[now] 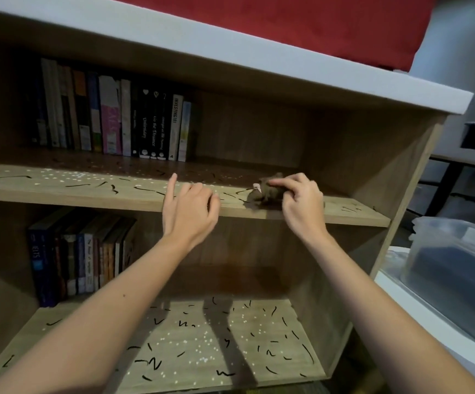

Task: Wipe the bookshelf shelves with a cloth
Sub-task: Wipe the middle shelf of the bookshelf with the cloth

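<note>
A wooden bookshelf fills the view. Its upper shelf (60, 186) carries black scribble marks and white specks. A crumpled brown cloth (264, 191) lies on that shelf toward the right. My right hand (301, 200) grips the cloth from its right side, fingers curled over it. My left hand (190, 206) rests at the shelf's front edge left of the cloth, index finger stretched onto the board, the other fingers bent and holding nothing. The lower shelf (202, 345) bears the same black marks and white specks.
A row of upright books (117, 118) stands at the back left of the upper shelf. More books (80, 257) lean at the left of the lower shelf. A clear plastic container (457, 265) sits on a white surface to the right.
</note>
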{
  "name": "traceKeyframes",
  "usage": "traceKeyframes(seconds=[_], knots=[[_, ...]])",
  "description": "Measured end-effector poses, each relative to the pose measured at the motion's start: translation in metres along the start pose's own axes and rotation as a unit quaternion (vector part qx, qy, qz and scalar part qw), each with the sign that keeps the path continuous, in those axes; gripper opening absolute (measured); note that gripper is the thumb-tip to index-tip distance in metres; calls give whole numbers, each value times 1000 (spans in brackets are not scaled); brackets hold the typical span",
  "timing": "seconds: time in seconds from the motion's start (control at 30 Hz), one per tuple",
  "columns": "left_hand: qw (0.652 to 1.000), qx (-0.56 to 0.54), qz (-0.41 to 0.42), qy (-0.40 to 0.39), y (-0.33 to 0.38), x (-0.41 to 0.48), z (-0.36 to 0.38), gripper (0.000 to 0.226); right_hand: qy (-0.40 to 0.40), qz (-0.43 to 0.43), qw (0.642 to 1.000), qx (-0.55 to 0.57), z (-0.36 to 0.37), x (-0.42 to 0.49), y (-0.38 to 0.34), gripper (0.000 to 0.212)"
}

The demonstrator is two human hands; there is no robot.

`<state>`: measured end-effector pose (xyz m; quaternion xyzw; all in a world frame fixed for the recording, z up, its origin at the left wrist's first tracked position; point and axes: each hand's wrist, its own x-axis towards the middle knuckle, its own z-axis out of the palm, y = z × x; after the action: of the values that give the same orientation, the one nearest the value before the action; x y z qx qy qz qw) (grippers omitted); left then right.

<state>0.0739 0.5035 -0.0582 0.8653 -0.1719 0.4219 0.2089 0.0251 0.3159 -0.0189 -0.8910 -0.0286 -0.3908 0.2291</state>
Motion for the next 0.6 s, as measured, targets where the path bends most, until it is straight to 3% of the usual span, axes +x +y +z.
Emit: traceKeyframes(seconds=[0.07, 0.13, 0.2, 0.27, 0.4, 0.5, 0.6], knots=[[999, 19, 10, -27, 5, 11, -1, 41, -54, -23, 997, -52, 5, -11, 8, 37], [998, 28, 24, -51, 9, 20, -1, 41, -103, -36, 994, 20, 1, -17, 8, 37], [996, 25, 39, -76, 12, 31, 1, 40, -57, 2, 993, 101, -12, -1, 11, 37], [992, 22, 54, -110, 18, 42, 5, 39, 2, 24, 997, 68, -18, 17, 22, 36], [981, 21, 46, -190, 32, 56, 20, 40, -165, -16, 986, -11, -4, 28, 34, 40], [978, 26, 21, -206, 32, 57, 32, 47, -117, 11, 992, 49, -8, 59, 44, 42], [978, 16, -9, -209, 31, 59, 35, 53, -106, 76, 991, 28, -4, 113, 75, 43]])
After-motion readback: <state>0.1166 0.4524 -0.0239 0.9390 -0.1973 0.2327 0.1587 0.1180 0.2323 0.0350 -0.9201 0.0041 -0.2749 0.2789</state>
